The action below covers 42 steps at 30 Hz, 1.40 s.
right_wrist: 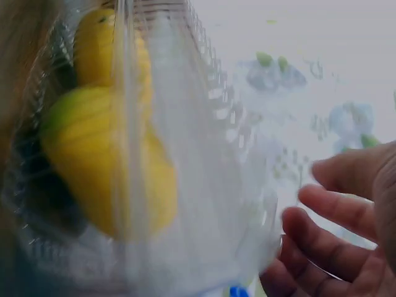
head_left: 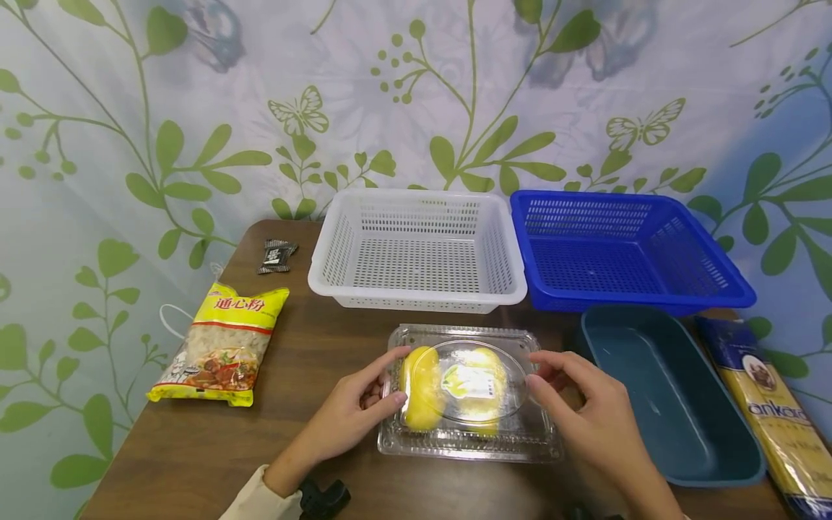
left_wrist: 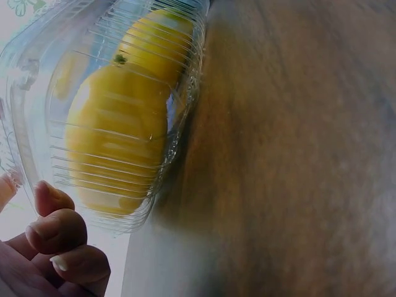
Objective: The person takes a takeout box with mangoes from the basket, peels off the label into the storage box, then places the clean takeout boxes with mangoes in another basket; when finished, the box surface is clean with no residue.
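Observation:
A clear plastic clamshell box [head_left: 471, 444] lies in front of me, holding two yellow mangoes [head_left: 424, 390] under a lid with a white-and-green label [head_left: 469, 381]. My left hand [head_left: 351, 408] holds the box's left side, thumb and index finger on its edge. In the left wrist view, the curled fingers [left_wrist: 59, 232] of that hand are right at the rim. At the box's right side is my right hand [head_left: 585, 401], thumb and index finger spread at the edge. The right wrist view has its fingers [right_wrist: 322, 244] loosely bent beside the blurred box.
Behind the box stand a white basket [head_left: 416, 300] and a blue basket [head_left: 643, 296]. A teal tub [head_left: 669, 390] and a pasta pack [head_left: 767, 404] lie to the right. At left are a yellow pasta bag [head_left: 224, 347] and a small black packet [head_left: 277, 256].

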### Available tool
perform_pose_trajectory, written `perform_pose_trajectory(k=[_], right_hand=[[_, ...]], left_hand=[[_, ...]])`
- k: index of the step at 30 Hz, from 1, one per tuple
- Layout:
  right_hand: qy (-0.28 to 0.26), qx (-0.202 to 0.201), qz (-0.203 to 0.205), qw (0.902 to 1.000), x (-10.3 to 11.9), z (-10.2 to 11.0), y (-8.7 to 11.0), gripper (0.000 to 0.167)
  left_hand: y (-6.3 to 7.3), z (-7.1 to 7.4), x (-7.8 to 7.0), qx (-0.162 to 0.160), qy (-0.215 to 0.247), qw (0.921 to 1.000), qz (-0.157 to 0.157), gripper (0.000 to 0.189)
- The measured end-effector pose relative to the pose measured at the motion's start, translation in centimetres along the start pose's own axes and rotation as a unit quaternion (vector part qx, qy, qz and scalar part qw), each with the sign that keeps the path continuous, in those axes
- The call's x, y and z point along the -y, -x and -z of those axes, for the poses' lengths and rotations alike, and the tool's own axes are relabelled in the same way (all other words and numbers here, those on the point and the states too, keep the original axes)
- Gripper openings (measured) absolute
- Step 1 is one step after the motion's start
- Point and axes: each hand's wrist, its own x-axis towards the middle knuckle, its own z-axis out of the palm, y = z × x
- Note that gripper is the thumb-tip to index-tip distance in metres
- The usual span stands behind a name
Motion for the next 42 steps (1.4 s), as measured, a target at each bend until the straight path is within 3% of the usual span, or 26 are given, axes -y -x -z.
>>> perform_pose_trajectory(k=[5, 8, 11, 24, 42], right_hand=[[0.051, 0.073, 0.067, 0.9938, 1.2, -1.1, -1.5, 0.03], [0.067, 0.132, 0.059, 0.9872, 1.7, -1.5, -2.1, 0.023], [0.079, 0.164, 0.035, 0.9827, 1.9, -1.7, -2.4, 0.019], [0.096, 0.185, -0.009, 0.978, 1.5, -2.1, -2.6, 0.018], [0.098, 0.196, -0.001, 0.9756, 1.3, -2.2, -2.6, 0.018]], left_hand=[[0.0, 0.0, 0.0, -0.002, -0.001, 1.0, -0.002, 0.056], [0.0, 0.0, 0.1, -0.002, -0.002, 1.0, -0.003, 0.056], [0.1, -0.1, 0.1, 0.0, -0.002, 1.0, -0.006, 0.057], [0.0, -0.2, 0.1, 0.003, -0.019, 0.9998, -0.01, 0.056], [0.1, -0.2, -0.2, -0.004, -0.027, 0.9993, -0.027, 0.057]])
